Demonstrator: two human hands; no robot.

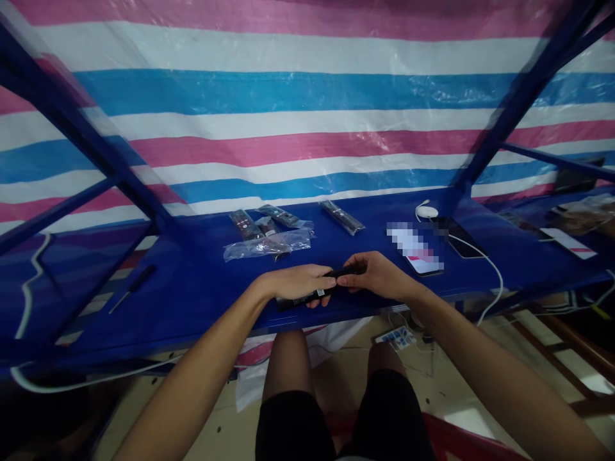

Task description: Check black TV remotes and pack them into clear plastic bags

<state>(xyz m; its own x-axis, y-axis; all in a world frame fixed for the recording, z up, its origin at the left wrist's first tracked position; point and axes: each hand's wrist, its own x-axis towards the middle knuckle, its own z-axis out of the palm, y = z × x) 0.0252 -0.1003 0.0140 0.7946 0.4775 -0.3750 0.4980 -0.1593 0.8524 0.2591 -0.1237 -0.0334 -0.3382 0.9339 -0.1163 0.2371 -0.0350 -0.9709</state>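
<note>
A black remote control lies low over the near edge of the blue shelf, held between both hands. My left hand is closed around its middle, thumb on top, with a small white label showing beside the fingers. At its right end my right hand pinches a dark part between thumb and fingers; whether that part is separate cannot be made out. Just beyond the hands are several remotes in clear wrapping, among them one remote at the left and another wrapped remote further right. A crumpled clear plastic bag lies in front of them.
Right of my hands a phone with a lit screen lies by a dark phone and a white cable puck. A screwdriver rests at the left. Blue frame bars slant up on both sides before a striped sheet.
</note>
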